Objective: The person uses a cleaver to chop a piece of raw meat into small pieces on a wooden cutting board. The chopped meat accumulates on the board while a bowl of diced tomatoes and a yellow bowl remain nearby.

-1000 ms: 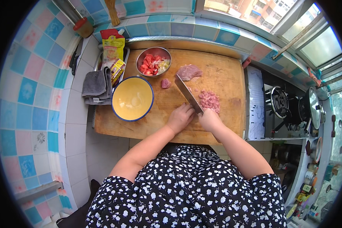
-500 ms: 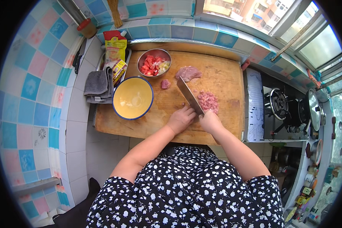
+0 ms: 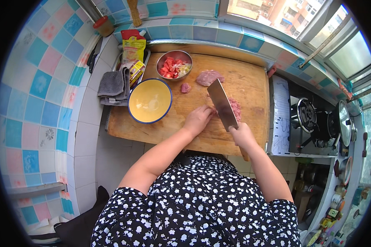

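Note:
My right hand [image 3: 241,135] grips the handle of a cleaver [image 3: 221,104], whose broad blade points away from me across the wooden cutting board [image 3: 185,123]. Just right of the blade lies a pile of chopped pink meat [image 3: 235,108]. My left hand [image 3: 198,119] rests curled on the board against the blade's left side, at the near edge of the meat. A larger raw meat slab [image 3: 209,77] and a small piece [image 3: 185,87] lie farther back on the board.
A yellow bowl with a blue rim [image 3: 150,101] and a metal bowl of chopped tomato and onion [image 3: 174,66] stand on the board's left part. A grey cloth [image 3: 113,86] and seasoning packets [image 3: 132,51] lie left of it. A gas stove [image 3: 313,119] is on the right.
The cleaver's blade has shifted slightly left and lifted off the chopped meat pile; my left hand has stayed beside it on the board.

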Demonstrator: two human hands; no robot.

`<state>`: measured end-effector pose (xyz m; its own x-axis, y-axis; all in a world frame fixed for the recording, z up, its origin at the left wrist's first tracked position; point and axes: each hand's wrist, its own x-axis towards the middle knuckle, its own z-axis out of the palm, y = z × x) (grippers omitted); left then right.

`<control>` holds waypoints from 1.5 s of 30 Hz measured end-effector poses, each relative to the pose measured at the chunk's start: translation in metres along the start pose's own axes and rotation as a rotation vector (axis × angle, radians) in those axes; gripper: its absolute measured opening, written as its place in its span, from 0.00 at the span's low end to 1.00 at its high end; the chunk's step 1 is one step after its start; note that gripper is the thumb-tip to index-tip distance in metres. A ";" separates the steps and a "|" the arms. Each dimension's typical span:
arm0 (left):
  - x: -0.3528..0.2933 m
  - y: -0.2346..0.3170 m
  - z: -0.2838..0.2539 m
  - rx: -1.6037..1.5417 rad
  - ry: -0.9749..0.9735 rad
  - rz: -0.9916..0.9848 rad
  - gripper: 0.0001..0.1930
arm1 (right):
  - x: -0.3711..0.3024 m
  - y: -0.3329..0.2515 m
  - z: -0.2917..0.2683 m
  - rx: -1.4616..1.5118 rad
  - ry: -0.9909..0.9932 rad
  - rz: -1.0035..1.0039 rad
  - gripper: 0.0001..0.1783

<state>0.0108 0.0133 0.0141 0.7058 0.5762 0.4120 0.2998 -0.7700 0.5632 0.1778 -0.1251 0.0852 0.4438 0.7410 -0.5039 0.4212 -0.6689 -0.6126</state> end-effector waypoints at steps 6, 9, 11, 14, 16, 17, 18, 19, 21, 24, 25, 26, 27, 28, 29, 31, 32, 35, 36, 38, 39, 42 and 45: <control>-0.008 -0.006 -0.006 -0.055 0.020 -0.110 0.07 | -0.015 -0.006 -0.009 -0.060 0.011 -0.052 0.19; -0.004 -0.009 -0.010 -0.014 -0.008 0.005 0.09 | -0.019 -0.011 -0.008 -0.061 0.020 -0.048 0.19; -0.002 -0.009 -0.008 -0.043 0.021 -0.003 0.09 | -0.021 -0.010 -0.007 -0.058 0.024 -0.054 0.19; -0.002 -0.014 -0.008 -0.116 0.096 -0.085 0.10 | -0.021 -0.005 -0.006 -0.054 0.015 -0.054 0.19; -0.006 -0.022 -0.011 -0.087 0.128 -0.109 0.10 | -0.021 -0.003 -0.006 -0.071 0.014 -0.052 0.19; -0.008 -0.028 -0.015 -0.026 0.129 -0.095 0.10 | -0.023 -0.006 -0.006 -0.071 0.006 -0.041 0.19; -0.010 -0.031 -0.017 0.035 0.130 -0.080 0.10 | -0.026 -0.011 -0.007 -0.071 -0.001 -0.029 0.19; -0.011 -0.032 -0.017 0.023 0.095 -0.077 0.10 | -0.028 -0.014 -0.007 -0.070 -0.008 -0.018 0.19; -0.010 -0.030 -0.017 -0.003 0.032 -0.071 0.10 | -0.026 -0.012 -0.002 -0.094 -0.023 -0.017 0.19; -0.009 -0.016 -0.010 -0.078 -0.018 -0.041 0.10 | -0.026 -0.013 0.001 -0.134 -0.048 -0.012 0.19; -0.009 -0.015 -0.008 -0.070 -0.031 -0.033 0.10 | -0.025 -0.014 0.002 -0.149 -0.056 -0.009 0.19; -0.009 -0.017 -0.005 -0.060 -0.006 -0.019 0.10 | -0.024 -0.014 0.003 -0.146 -0.065 0.005 0.19; -0.009 -0.020 0.000 -0.049 0.020 -0.005 0.09 | -0.023 -0.013 0.004 -0.144 -0.073 0.019 0.19; -0.009 -0.022 0.002 -0.039 0.045 0.008 0.08 | -0.021 -0.013 0.005 -0.142 -0.082 0.034 0.19; -0.008 -0.021 0.002 -0.027 0.024 0.012 0.08 | -0.021 -0.014 0.006 -0.172 -0.086 0.031 0.19; -0.004 -0.019 0.001 -0.004 -0.018 0.019 0.06 | -0.020 -0.016 0.008 -0.233 -0.095 0.025 0.19; -0.004 -0.020 0.001 0.001 -0.021 0.020 0.06 | -0.018 -0.018 0.008 -0.257 -0.100 0.015 0.19; -0.003 -0.020 0.003 0.011 -0.030 0.038 0.04 | -0.008 -0.027 0.011 -0.305 -0.086 -0.020 0.19; -0.003 -0.019 0.002 0.013 -0.034 0.052 0.04 | 0.001 -0.033 0.018 -0.304 -0.065 -0.034 0.19; -0.004 -0.017 0.001 0.015 -0.037 0.056 0.04 | 0.021 -0.044 0.027 -0.316 -0.055 -0.049 0.19; -0.005 -0.015 0.000 0.016 -0.038 0.049 0.04 | 0.032 -0.048 0.032 -0.324 -0.065 -0.050 0.19; -0.006 -0.015 -0.001 0.050 -0.030 0.061 0.04 | 0.036 -0.052 0.028 -0.339 -0.088 -0.027 0.19; -0.009 -0.020 0.003 0.094 -0.031 0.084 0.05 | 0.007 -0.041 0.010 -0.369 -0.120 0.045 0.21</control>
<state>0.0007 0.0229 -0.0033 0.7501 0.5009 0.4317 0.2965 -0.8383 0.4575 0.1554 -0.0923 0.1003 0.3818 0.6976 -0.6063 0.6692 -0.6611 -0.3393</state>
